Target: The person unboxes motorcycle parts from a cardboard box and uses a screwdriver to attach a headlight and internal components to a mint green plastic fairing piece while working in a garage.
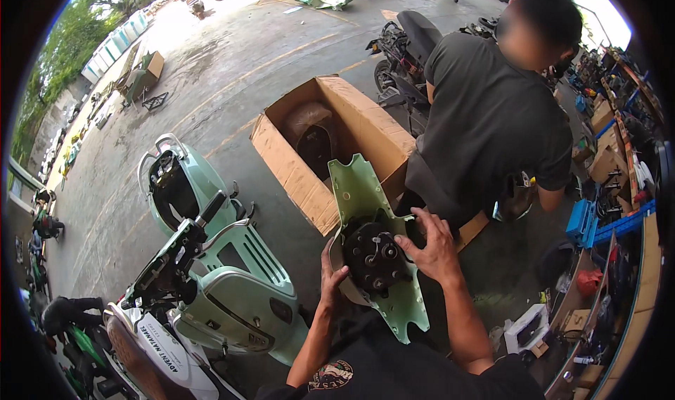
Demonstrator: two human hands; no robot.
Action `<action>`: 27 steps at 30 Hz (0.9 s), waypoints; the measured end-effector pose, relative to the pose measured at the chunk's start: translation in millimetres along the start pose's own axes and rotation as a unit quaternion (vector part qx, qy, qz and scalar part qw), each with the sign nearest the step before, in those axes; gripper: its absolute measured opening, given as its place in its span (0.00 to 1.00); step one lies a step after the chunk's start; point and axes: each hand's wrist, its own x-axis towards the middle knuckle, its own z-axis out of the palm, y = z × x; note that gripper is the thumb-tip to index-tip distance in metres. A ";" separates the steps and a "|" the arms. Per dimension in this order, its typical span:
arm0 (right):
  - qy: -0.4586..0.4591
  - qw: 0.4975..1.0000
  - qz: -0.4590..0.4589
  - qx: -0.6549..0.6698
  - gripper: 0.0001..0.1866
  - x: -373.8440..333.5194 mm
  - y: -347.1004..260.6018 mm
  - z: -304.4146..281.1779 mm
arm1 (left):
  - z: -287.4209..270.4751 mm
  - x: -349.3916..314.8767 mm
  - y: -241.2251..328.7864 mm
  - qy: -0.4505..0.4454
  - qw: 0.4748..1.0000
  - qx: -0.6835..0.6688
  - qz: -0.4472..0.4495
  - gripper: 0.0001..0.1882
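Observation:
A light green scooter body panel (pixel 357 183) with a scalloped edge is held before my chest, its inner side facing me. Set in its middle is a round black part (pixel 371 256) with several bolt heads and a silver stub. My left hand (pixel 332 275) grips the panel's left side, thumb up along the edge. On the right side my right hand (pixel 432 247) holds the panel's edge, with the thumb resting by the round black part. Some of the fingertips are hidden behind the panel.
Beyond the panel stands an open cardboard box (pixel 295 178) holding a brown curved part (pixel 313 122). A green scooter (pixel 246 294), partly stripped, is at my left. A person in a dark shirt (pixel 492 119) crouches at the right, near cluttered shelves (pixel 622 217).

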 end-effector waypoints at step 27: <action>0.315 0.753 0.493 0.301 0.20 -532.4 283.1 -21.6 | 253.5 -209.1 -291.6 -0.434 0.816 0.143 -0.354 0.45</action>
